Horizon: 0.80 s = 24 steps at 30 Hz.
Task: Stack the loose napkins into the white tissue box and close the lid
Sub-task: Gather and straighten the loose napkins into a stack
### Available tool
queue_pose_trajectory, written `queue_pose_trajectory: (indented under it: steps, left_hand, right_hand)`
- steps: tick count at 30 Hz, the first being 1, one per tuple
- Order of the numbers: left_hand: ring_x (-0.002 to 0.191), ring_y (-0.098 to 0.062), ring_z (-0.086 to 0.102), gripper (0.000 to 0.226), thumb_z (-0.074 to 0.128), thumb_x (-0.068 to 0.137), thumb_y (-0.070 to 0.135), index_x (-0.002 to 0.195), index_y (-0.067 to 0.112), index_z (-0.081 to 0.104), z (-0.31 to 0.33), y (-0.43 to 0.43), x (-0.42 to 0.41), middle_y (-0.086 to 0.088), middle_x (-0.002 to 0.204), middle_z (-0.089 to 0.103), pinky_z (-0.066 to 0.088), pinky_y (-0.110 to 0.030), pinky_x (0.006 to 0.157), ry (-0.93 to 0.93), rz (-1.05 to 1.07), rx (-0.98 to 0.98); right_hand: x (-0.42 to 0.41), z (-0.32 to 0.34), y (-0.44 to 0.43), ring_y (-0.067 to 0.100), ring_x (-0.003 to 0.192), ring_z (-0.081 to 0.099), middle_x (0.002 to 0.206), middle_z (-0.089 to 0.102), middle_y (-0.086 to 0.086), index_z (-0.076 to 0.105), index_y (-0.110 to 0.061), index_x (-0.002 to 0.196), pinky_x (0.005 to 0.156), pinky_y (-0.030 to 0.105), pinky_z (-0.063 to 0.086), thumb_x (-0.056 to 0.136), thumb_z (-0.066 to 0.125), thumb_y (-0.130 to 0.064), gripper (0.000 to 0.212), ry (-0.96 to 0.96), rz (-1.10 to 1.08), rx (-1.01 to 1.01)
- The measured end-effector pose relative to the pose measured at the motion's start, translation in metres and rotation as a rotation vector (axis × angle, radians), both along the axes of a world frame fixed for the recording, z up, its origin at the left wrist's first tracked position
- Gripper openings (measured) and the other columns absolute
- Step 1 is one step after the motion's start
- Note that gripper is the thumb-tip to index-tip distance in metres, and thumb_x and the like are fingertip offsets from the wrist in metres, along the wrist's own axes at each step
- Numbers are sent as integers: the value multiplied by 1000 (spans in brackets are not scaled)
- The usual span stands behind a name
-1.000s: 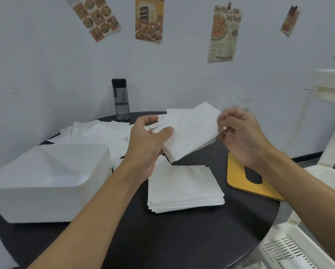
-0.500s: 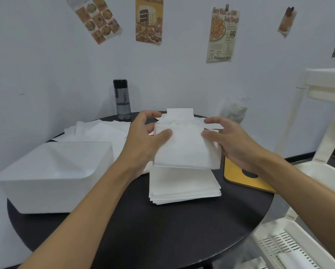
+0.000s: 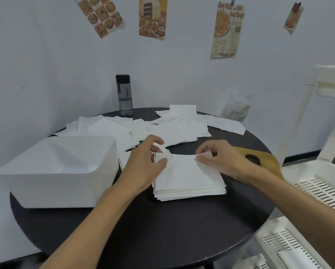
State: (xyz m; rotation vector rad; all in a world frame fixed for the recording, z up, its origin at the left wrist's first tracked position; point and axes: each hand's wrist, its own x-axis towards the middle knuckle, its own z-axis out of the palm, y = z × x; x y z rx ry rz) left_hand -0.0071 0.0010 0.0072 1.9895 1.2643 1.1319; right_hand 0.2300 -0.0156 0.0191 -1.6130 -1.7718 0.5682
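Note:
A squared stack of white napkins (image 3: 190, 183) lies in the middle of the round black table (image 3: 162, 230). My left hand (image 3: 143, 166) pinches the stack's far left corner, thumb on top. At the far right corner my right hand (image 3: 223, 162) pinches the top napkins, and the edge between my hands sags slightly. The white tissue box (image 3: 65, 189) stands open at the left, close beside my left forearm. Its wooden lid (image 3: 263, 158) with an oval slot lies flat on the table behind my right hand, partly hidden. Several loose napkins (image 3: 178, 131) are spread across the back of the table.
A dark-capped water bottle (image 3: 124, 96) stands at the table's far edge by the wall. A crumpled clear bag (image 3: 236, 109) sits at the back right. A white slotted plastic rack (image 3: 325, 189) stands close to the table's right side. Posters hang on the wall.
Both hands came down toward me with a bunch of napkins and set it on the stack in the middle. The camera tilted down a little.

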Motion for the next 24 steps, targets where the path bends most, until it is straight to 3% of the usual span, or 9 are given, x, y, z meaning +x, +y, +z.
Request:
queue_pose_trajectory:
  steps: [4, 8, 11, 13, 16, 20, 24]
  left_hand:
    - [77, -2, 52, 31, 68, 89, 17, 111, 35, 56, -7, -2, -1, 14, 105, 58, 40, -7, 69, 99, -23, 14]
    - [116, -1, 48, 22, 66, 91, 32, 111, 39, 59, -10, -2, -2, 21, 120, 54, 41, -24, 96, 202, -63, 16]
    - [108, -1, 48, 21, 64, 92, 41, 113, 41, 60, -10, -7, -4, 24, 126, 52, 39, -24, 98, 266, -100, -53]
    - [109, 0, 48, 26, 63, 92, 44, 118, 42, 59, -10, -9, -5, 25, 128, 51, 38, -22, 97, 294, -108, -79]
    - [125, 5, 41, 42, 66, 87, 54, 126, 43, 54, -8, -13, -6, 28, 135, 40, 33, -19, 102, 329, -147, -106]
    - [134, 7, 20, 69, 73, 78, 63, 138, 49, 43, -6, -24, -4, 34, 144, 15, 25, -23, 107, 432, -235, -194]
    - [143, 2, 10, 73, 70, 81, 62, 145, 48, 36, -7, -25, 1, 29, 149, 14, 20, -24, 110, 509, -237, -118]
  right_hand:
    - [3, -8, 3, 1, 63, 49, 70, 58, -20, 68, -30, 90, 59, 14, 35, 89, 68, -32, 2, -117, -22, 43]
    - [6, -9, 0, 0, 97, 54, 108, 55, -20, 63, -43, 99, 89, 25, 44, 86, 68, -46, 15, -175, 28, 12]
    - [4, -10, -3, 0, 113, 51, 121, 52, -24, 58, -49, 103, 101, 31, 41, 86, 68, -50, 20, -221, 74, -2]
    - [3, -15, -4, -1, 119, 50, 125, 54, -24, 58, -45, 113, 106, 27, 38, 89, 66, -47, 25, -242, 92, -11]
    - [1, -21, -4, -1, 124, 48, 130, 56, -21, 59, -33, 127, 109, 24, 35, 93, 63, -44, 36, -239, 112, -14]
    - [2, -22, -4, 0, 122, 49, 126, 56, -23, 59, -29, 129, 107, 23, 36, 95, 60, -42, 37, -263, 100, -5]
    - [3, -19, -6, 1, 117, 51, 120, 56, -24, 60, -26, 128, 101, 21, 37, 95, 61, -40, 35, -287, 72, -2]
